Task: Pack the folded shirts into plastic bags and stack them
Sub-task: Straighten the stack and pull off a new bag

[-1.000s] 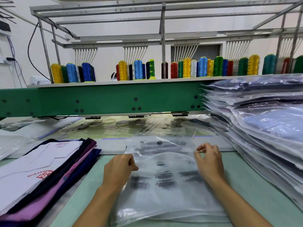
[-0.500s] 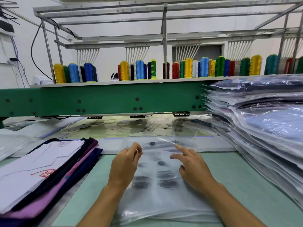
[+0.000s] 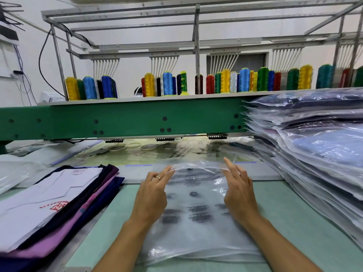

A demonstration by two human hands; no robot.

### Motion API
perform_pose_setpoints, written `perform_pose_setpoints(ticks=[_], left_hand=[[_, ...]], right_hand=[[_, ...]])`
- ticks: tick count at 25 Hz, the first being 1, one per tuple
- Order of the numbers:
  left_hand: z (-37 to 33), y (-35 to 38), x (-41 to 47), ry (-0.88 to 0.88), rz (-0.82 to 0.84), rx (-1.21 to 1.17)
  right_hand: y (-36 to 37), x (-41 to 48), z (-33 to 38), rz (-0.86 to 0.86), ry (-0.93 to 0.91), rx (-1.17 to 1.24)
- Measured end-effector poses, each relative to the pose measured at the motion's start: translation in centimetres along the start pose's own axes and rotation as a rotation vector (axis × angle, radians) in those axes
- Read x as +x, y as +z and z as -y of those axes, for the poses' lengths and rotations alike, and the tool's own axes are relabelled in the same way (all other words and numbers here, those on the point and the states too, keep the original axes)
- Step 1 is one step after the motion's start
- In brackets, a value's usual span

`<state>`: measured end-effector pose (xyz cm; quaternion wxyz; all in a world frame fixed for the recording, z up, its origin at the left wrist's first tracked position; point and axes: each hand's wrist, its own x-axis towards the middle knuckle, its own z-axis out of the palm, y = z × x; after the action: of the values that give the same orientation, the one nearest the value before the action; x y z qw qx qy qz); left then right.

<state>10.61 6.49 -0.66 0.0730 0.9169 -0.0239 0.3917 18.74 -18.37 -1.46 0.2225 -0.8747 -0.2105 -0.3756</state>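
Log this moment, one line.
step: opening plastic bag mouth | left hand: fingertips on edge | right hand: same | folded shirts: left, unbagged | bagged stack: right

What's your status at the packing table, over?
Left hand and right hand open, fingertips at raised mouth of plastic bag. Bag empty; folded shirts wait left. Nothing blocking.
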Motion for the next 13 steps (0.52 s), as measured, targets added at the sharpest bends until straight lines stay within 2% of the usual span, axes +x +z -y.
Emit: perform_pose_setpoints(ticks=[3,6,8,10,13], left_hand=[[-0.3,-0.8,0.3,0.030,-0.177,-0.004],[-0.4,-0.7,0.3,-0.031,-0.206,-0.086],[-0.2,-0.5,0.0,-0.131,-0.125,-0.152],[0.0,-0.2,-0.5,-0.121,0.002,-0.146],[0.1,0.0,-1.1,-0.065,0.237,-0.181]], right_hand=[[-0.6,0.1,-0.1,-0.149,-0.042,0.068],[-0.9,0.3,-0.3,-0.208,-0.089,0.086],[-0.9,0.2,-0.3,-0.223,-0.116,0.148],[-1.0,0.1,0.0,-0.157,-0.103,0.197],[-1.0,-0.2,-0.1,0.109,-0.066,0.130]])
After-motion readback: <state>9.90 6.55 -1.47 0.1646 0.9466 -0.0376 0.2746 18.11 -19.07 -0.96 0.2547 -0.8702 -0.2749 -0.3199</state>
